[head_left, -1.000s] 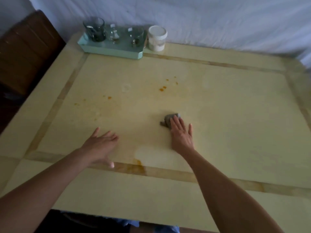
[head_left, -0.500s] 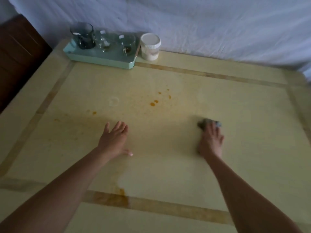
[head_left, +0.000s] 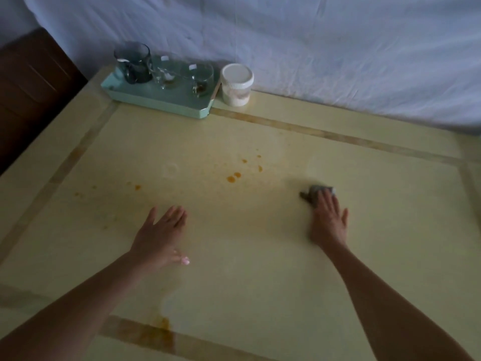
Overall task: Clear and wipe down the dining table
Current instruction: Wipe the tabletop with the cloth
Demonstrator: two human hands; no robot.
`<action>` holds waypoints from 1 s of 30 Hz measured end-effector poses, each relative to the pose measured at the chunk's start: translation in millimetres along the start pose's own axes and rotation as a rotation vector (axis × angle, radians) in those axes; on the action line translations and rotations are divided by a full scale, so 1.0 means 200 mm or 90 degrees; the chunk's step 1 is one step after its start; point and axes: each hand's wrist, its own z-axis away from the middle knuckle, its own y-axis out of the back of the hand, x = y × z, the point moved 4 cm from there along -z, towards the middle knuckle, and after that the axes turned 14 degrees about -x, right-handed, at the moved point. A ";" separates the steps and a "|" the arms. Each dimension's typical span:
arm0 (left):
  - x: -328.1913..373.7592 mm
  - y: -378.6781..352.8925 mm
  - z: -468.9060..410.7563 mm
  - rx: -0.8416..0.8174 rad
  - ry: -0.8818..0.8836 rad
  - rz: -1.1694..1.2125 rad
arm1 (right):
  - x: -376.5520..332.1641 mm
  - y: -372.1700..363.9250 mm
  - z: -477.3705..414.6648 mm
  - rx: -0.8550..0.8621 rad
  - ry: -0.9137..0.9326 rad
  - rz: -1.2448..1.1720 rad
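A pale yellow dining table (head_left: 260, 269) with tan inlay bands fills the view. My right hand (head_left: 328, 220) lies flat with straight fingers, pressing a small grey cloth (head_left: 312, 192) onto the table right of centre; only the cloth's far end shows past the fingertips. My left hand (head_left: 162, 235) rests flat and empty on the table at left of centre, fingers spread. Orange stains (head_left: 234, 177) dot the surface between and beyond the hands, and a smear (head_left: 164, 323) marks the near inlay band.
A mint-green tray (head_left: 158, 100) at the far left edge carries a dark glass mug (head_left: 135, 63) and two clear glass cups. A white-lidded jar (head_left: 236, 84) stands right of it. White fabric hangs behind the table; a dark wooden chair (head_left: 33, 87) stands at left.
My right hand has slid the cloth to the right and farther across the table. My left hand has shifted a little forward, staying flat. The view has tilted.
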 end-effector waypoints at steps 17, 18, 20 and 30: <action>0.03 0.03 0.02 -0.034 0.028 -0.020 | -0.92 -0.37 0.13 -0.114 0.422 0.135; 0.03 0.03 0.02 -0.035 0.027 -0.020 | -0.88 -0.36 0.14 -0.106 0.444 0.154; 0.03 0.03 0.03 -0.035 0.026 -0.023 | -0.75 -0.31 0.12 -0.096 0.421 0.177; 0.02 0.03 0.02 0.020 0.002 -0.003 | -0.29 -0.11 0.05 -0.020 0.117 0.046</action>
